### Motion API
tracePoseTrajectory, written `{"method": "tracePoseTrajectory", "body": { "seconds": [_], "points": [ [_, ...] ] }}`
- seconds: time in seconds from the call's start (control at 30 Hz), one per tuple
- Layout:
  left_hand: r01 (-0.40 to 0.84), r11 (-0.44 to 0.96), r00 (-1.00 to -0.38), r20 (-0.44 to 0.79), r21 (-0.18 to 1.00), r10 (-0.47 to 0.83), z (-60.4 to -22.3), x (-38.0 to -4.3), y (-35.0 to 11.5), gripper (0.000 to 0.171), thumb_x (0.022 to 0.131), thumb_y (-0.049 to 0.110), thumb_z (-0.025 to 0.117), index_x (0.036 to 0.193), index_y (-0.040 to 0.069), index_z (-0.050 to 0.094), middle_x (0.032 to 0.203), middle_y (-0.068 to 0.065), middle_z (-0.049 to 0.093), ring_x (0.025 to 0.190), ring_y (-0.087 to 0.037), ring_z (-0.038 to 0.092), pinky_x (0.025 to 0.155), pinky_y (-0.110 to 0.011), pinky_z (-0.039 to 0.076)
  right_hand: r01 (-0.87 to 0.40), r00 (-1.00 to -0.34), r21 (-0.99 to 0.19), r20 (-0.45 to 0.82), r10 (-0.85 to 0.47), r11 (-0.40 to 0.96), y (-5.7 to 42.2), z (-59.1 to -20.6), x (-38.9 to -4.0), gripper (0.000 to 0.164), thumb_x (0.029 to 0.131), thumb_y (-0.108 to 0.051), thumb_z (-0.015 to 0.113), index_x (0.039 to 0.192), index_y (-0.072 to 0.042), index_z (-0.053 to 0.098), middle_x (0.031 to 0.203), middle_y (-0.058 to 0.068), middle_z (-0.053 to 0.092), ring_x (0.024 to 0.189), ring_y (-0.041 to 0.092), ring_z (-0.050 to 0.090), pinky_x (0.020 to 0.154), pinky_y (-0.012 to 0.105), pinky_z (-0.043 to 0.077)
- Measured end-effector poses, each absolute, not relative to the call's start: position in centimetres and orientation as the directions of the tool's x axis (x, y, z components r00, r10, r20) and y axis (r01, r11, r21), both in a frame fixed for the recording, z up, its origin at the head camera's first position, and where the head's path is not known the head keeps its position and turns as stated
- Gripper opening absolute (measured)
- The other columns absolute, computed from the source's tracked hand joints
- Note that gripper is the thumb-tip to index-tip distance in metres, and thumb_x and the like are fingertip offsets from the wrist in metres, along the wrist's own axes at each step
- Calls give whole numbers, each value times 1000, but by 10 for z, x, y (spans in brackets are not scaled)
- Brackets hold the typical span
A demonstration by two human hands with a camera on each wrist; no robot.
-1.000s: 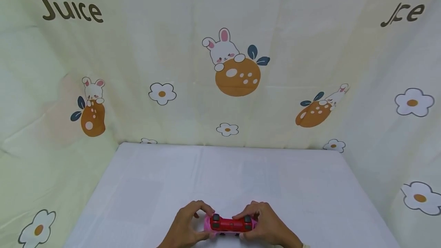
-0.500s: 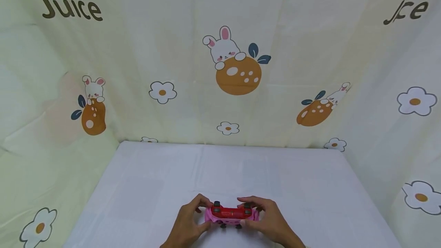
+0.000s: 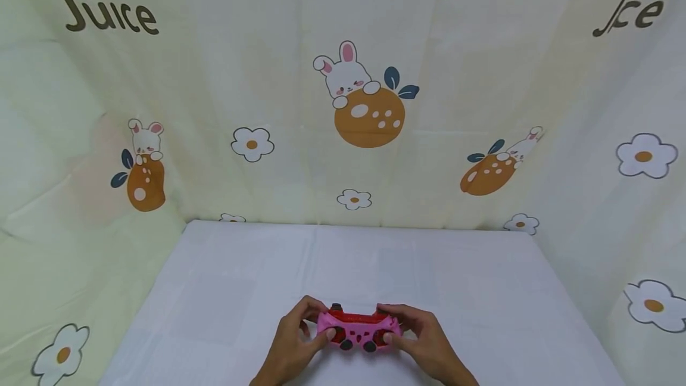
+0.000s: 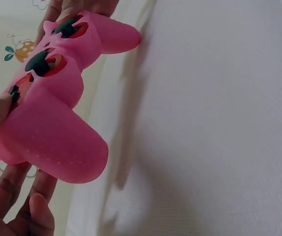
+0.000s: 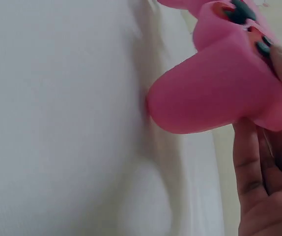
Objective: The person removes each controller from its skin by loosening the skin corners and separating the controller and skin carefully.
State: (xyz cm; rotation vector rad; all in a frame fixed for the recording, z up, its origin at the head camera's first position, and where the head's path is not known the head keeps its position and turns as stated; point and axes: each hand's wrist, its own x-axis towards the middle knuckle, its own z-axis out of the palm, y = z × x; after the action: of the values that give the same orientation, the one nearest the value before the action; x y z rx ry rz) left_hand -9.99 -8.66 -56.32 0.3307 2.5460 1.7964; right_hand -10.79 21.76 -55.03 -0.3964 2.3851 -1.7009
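Note:
A red game controller in a pink silicone cover is held between both hands over the near part of the table. Its face with two black thumbsticks tilts toward the head camera, and the red shoulder side points away. My left hand grips the left end, thumb on the face by the directional buttons, fingers behind and under. The right hand grips the other end the same way, its thumb on the button side. In the left wrist view the pink grip is fully covered; the right wrist view shows the other covered grip.
A white cloth covers the table. Behind it and at both sides hangs a pale curtain printed with rabbits, oranges, flowers and lettering.
The controller has tipped so that its face with the thumbsticks now shows, where earlier mostly the red shoulder side did. Both thumbs have shifted onto the face, and the hands have moved slightly farther from me.

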Motion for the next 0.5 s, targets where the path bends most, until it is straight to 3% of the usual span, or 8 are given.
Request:
{"method": "tracePoseTrajectory", "body": {
  "seconds": [0.23, 0.4, 0.5],
  "points": [
    [-6, 211, -978, -50, 978, 204, -568, -105, -89, 35, 94, 31, 82, 117, 13, 63, 97, 0, 76, 81, -10, 65, 71, -20, 49, 71, -969, -970, -123, -216, 232, 213, -555, -105, 49, 88, -24, 88, 133, -8, 73, 127, 11, 77, 84, 12, 75, 69, 20, 54],
    [-74, 203, -973, -115, 976, 200, -573, -105, -90, 36, 95, 32, 80, 117, 10, 63, 107, -5, 73, 78, -11, 64, 69, -21, 52, 196, -953, -951, -242, -182, 240, 210, -559, -105, 47, 86, -30, 90, 127, -12, 76, 125, 12, 77, 94, 16, 79, 73, 21, 57],
    [-72, 234, -976, -117, 970, 184, -577, -106, -90, 35, 95, 34, 80, 116, 11, 64, 112, -7, 72, 75, -12, 65, 65, -22, 51, 200, -956, -942, -248, -156, 269, 207, -561, -107, 44, 85, -31, 91, 123, -14, 78, 128, 10, 75, 95, 19, 80, 77, 24, 59]
  ]
}}
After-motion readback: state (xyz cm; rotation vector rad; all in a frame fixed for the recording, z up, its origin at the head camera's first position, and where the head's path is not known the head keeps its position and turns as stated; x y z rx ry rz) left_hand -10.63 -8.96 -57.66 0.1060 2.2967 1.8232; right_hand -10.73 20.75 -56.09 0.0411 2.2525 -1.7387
